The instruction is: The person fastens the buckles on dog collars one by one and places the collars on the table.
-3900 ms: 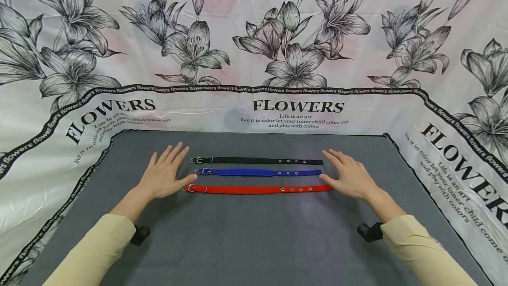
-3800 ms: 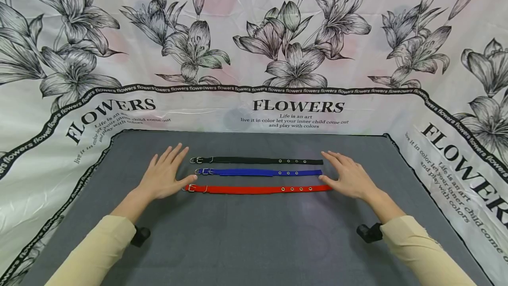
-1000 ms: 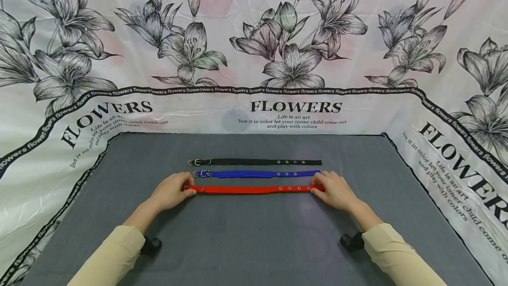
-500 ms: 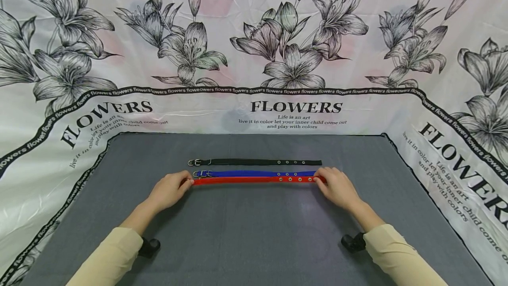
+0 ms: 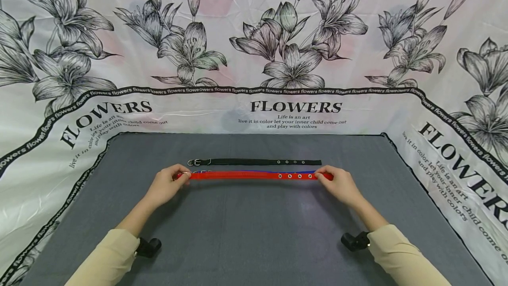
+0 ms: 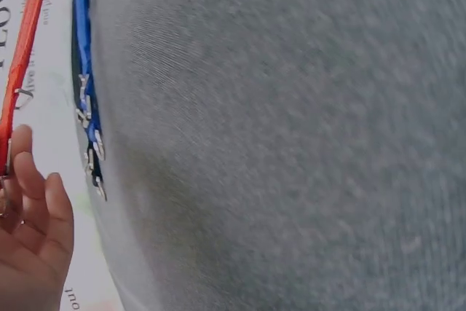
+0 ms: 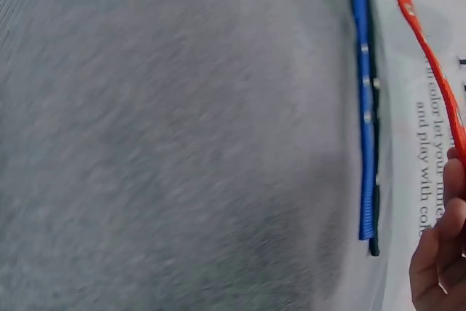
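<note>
A red collar (image 5: 238,175) with a metal buckle and a row of eyelets is stretched level between my two hands, raised off the table. My left hand (image 5: 167,184) pinches its buckle end; the right hand (image 5: 339,183) pinches the eyelet end. In the head view the red collar covers most of a blue collar (image 7: 365,143), which lies on the table and shows plainly in both wrist views. Just beyond, a black collar (image 5: 246,162) lies flat, its buckle to the left.
A grey cloth (image 5: 254,233) covers the table. Behind and at both sides hangs a white sheet (image 5: 214,114) printed with flowers and lettering. Each wrist carries a black camera, such as the left wrist camera (image 5: 148,247).
Both hands were spread open beside the collars at first. They then took the red collar by its ends and lifted it, so it now overlaps the blue one in the head view.
</note>
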A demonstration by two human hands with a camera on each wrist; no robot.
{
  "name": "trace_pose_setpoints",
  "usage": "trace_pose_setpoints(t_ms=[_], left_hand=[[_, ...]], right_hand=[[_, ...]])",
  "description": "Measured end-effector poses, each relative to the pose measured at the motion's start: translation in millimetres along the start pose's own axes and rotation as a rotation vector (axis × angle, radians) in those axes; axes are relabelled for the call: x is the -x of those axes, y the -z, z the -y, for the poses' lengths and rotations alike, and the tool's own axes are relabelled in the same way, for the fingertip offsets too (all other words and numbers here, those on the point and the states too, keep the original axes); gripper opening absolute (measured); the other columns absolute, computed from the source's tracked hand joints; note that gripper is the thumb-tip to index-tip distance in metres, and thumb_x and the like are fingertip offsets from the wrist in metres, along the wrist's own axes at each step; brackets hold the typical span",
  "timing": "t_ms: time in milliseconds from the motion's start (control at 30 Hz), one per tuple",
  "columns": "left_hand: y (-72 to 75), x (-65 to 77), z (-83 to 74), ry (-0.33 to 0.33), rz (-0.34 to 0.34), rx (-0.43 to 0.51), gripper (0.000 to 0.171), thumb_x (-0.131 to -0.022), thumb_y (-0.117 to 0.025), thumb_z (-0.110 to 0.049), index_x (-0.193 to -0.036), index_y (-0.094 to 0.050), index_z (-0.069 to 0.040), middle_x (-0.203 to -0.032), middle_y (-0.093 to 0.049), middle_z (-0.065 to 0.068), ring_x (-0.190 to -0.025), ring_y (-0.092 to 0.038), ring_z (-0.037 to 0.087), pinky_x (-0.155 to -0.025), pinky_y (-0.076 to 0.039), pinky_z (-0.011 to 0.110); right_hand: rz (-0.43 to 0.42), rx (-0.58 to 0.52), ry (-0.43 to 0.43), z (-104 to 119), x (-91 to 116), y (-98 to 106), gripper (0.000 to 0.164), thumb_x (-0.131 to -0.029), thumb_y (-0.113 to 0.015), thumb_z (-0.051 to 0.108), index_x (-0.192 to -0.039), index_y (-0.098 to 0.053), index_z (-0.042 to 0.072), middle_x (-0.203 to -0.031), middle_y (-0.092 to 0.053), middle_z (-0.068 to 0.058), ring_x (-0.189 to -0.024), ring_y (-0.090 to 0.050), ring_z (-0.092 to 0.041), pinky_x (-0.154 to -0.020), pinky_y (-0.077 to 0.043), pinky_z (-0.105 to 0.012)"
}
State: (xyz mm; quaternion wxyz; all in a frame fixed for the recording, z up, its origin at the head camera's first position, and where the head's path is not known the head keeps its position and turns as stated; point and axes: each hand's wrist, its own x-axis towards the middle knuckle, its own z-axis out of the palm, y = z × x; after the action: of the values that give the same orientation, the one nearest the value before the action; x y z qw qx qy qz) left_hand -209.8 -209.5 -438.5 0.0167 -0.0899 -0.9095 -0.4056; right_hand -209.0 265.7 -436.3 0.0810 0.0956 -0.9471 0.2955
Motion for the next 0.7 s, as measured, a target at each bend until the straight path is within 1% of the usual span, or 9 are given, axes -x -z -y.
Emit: trace_pose_setpoints(t_ms=[100,200,267,333,400,467,533,633,700], left_hand=[[3.0,0.1,-3.6,0.014,-0.020,0.074,0.017,-0.092,-0.058,-0.022,-0.103,-0.063,-0.010,-0.079,-0.066,0.008,-0.063,-0.054,0.021,-0.053,-0.046,0.027],[4.5,-0.5,-7.5,0.048,-0.032,0.169,0.024,-0.091,-0.059,-0.026,-0.108,-0.061,-0.009,-0.084,-0.067,0.015,-0.070,-0.058,0.030,-0.060,-0.049,0.031],[4.5,-0.9,-9.8,0.083,-0.042,0.241,0.030,-0.091,-0.059,-0.030,-0.111,-0.060,-0.009,-0.089,-0.066,0.019,-0.075,-0.059,0.035,-0.065,-0.051,0.035],[3.9,-1.0,-11.8,0.117,-0.054,0.309,0.035,-0.090,-0.059,-0.033,-0.115,-0.059,-0.009,-0.092,-0.065,0.021,-0.078,-0.059,0.036,-0.070,-0.052,0.038],[3.0,-0.9,-13.4,0.142,-0.067,0.379,0.039,-0.089,-0.060,-0.035,-0.118,-0.058,-0.009,-0.092,-0.065,0.017,-0.080,-0.059,0.033,-0.073,-0.052,0.039],[1.8,-0.6,-14.9,0.157,-0.079,0.442,0.042,-0.088,-0.061,-0.035,-0.120,-0.057,-0.008,-0.091,-0.066,0.010,-0.079,-0.061,0.026,-0.073,-0.053,0.035],[0.7,-0.2,-16.9,0.161,-0.085,0.507,0.044,-0.087,-0.062,-0.034,-0.121,-0.055,-0.007,-0.089,-0.065,0.002,-0.077,-0.061,0.019,-0.072,-0.053,0.030],[-1.5,0.3,-20.6,0.149,-0.077,0.612,0.046,-0.087,-0.064,-0.030,-0.123,-0.053,-0.004,-0.089,-0.063,-0.002,-0.074,-0.060,0.010,-0.070,-0.053,0.025],[-3.8,0.2,-23.0,0.133,-0.058,0.664,0.043,-0.086,-0.066,-0.028,-0.121,-0.054,-0.005,-0.089,-0.062,-0.004,-0.074,-0.059,0.007,-0.070,-0.053,0.024]], right_hand=[[0.041,-0.101,-0.096,3.2,-1.1,5.2,0.018,-0.088,-0.062,0.024,-0.099,-0.066,0.010,-0.080,-0.063,-0.007,-0.063,-0.048,-0.016,-0.051,-0.038,-0.024],[0.084,-0.225,-0.196,6.1,-2.5,8.9,0.030,-0.089,-0.061,0.034,-0.105,-0.064,0.009,-0.083,-0.062,-0.014,-0.065,-0.050,-0.019,-0.052,-0.040,-0.025],[0.095,-0.321,-0.249,8.4,-3.6,10.6,0.038,-0.088,-0.061,0.039,-0.107,-0.063,0.007,-0.084,-0.061,-0.016,-0.067,-0.052,-0.019,-0.056,-0.044,-0.026],[0.096,-0.424,-0.287,10.8,-4.3,11.9,0.043,-0.088,-0.060,0.041,-0.110,-0.061,0.004,-0.085,-0.061,-0.016,-0.069,-0.054,-0.016,-0.062,-0.049,-0.027],[0.091,-0.517,-0.304,13.3,-4.6,13.0,0.047,-0.088,-0.059,0.041,-0.113,-0.058,0.000,-0.087,-0.062,-0.012,-0.071,-0.056,-0.013,-0.068,-0.052,-0.027],[0.090,-0.609,-0.316,16.2,-4.5,13.8,0.051,-0.089,-0.058,0.040,-0.117,-0.054,-0.003,-0.087,-0.061,-0.007,-0.074,-0.057,-0.011,-0.072,-0.052,-0.027],[0.091,-0.671,-0.320,18.8,-4.2,14.4,0.054,-0.090,-0.056,0.040,-0.122,-0.051,-0.003,-0.090,-0.061,-0.005,-0.078,-0.058,-0.012,-0.074,-0.052,-0.026],[0.092,-0.739,-0.310,22.7,-3.8,14.3,0.056,-0.090,-0.056,0.039,-0.127,-0.047,-0.001,-0.092,-0.059,0.001,-0.083,-0.057,-0.013,-0.076,-0.051,-0.024],[0.089,-0.776,-0.290,24.4,-3.8,14.0,0.050,-0.091,-0.056,0.037,-0.127,-0.048,0.003,-0.094,-0.058,0.002,-0.086,-0.055,-0.014,-0.077,-0.051,-0.024]])
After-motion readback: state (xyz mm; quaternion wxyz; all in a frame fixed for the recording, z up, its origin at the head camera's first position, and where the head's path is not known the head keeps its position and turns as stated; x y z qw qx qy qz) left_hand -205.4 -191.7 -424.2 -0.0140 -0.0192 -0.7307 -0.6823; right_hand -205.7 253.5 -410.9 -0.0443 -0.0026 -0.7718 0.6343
